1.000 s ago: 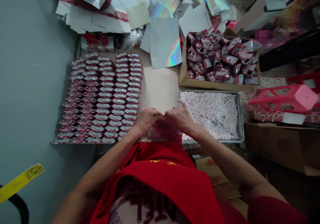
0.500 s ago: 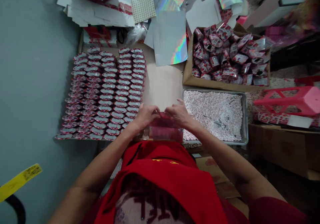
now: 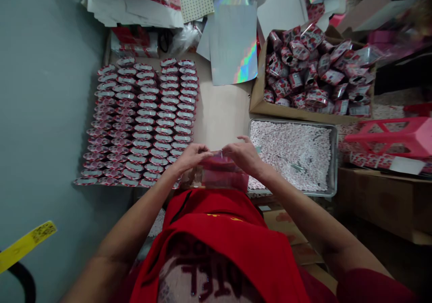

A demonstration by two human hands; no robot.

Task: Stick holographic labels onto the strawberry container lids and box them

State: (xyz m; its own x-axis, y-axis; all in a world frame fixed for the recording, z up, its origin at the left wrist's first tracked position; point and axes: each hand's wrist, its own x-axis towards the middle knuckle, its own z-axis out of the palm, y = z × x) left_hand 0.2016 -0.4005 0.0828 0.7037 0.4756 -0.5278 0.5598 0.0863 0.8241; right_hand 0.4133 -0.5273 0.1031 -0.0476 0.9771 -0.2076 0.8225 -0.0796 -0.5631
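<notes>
Both hands meet low over the table's front edge, close to the red apron (image 3: 216,204). My left hand (image 3: 194,156) is closed, its thumb and fingertips pinching one end of a thin, reddish see-through plastic piece (image 3: 218,154). Its other end is pinched by my right hand (image 3: 243,155), whose outer finger sticks out. Beneath them lies more pinkish see-through plastic (image 3: 224,177); whether it joins the held piece I cannot tell. Left of my left hand, filled red-and-white packs (image 3: 145,123) stand in tight rows. The metal tray (image 3: 334,159) of small white pieces (image 3: 290,150) is beside my right hand.
A cardboard box (image 3: 303,115) heaped with printed plastic packs (image 3: 310,69) stands behind the tray. Silvery sheets (image 3: 232,46) and papers (image 3: 131,12) lie at the back. A pink plastic stool (image 3: 388,136) is at right, a wall (image 3: 40,114) at left.
My hands have drawn slightly apart, showing more of the plastic piece between the fingertips. The whole view has shifted a little.
</notes>
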